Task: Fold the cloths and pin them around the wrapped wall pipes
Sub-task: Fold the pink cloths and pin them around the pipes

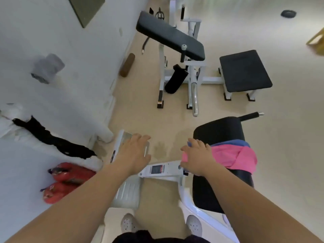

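A pink cloth (236,157) lies bunched on a black padded seat (219,130), with a blue cloth (235,142) under its far edge. My right hand (198,156) is over the pink cloth's left end, fingers curled down onto it. My left hand (135,151) hovers with spread, relaxed fingers above a white footplate (122,137) and holds nothing. On the left wall, white wrapped pipes (10,127) carry a black cloth (52,139), a red cloth (66,181) and, higher up, a grey cloth (47,67).
A white-framed gym machine (177,85) with black pads stands ahead, and a black stool (245,71) sits to its right. A brown roller (127,64) lies by the wall. My feet in white shoes (128,223) stand on beige floor between machine frame parts.
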